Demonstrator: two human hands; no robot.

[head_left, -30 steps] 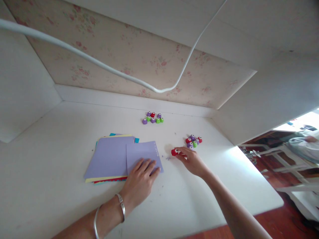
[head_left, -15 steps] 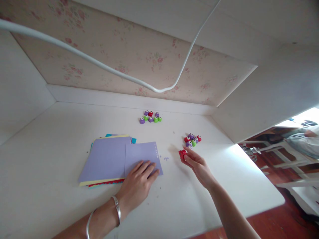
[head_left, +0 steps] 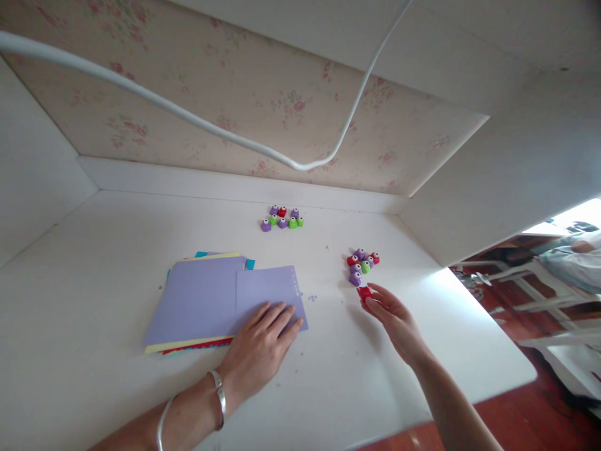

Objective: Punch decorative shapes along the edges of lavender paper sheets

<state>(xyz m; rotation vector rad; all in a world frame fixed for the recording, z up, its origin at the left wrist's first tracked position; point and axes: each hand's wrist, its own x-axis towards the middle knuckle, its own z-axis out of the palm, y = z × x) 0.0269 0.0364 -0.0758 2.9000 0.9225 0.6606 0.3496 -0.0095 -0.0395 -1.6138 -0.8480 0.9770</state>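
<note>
My left hand (head_left: 260, 341) lies flat, fingers spread, on a small purple sheet of paper (head_left: 267, 285) with a row of punched holes along its right edge. That sheet overlaps a larger purple sheet (head_left: 197, 300) on top of a stack of coloured paper. Between thumb and fingers, my right hand (head_left: 397, 319) grips a red craft punch (head_left: 364, 294) above the table. Just beyond it stands a cluster of red, purple and green craft punches (head_left: 355, 279). Tiny purple paper cut-outs (head_left: 312, 298) lie beside the punched edge.
Another group of craft punches (head_left: 282, 222) stands near the back of the white table (head_left: 117, 250). A white cable or tube (head_left: 235, 139) hangs across the view before the floral wall. A white side panel (head_left: 469, 181) rises at the right.
My right hand has moved right, away from the paper and nearer the front of the right cluster, carrying the red craft punch. My left hand stays on the small sheet.
</note>
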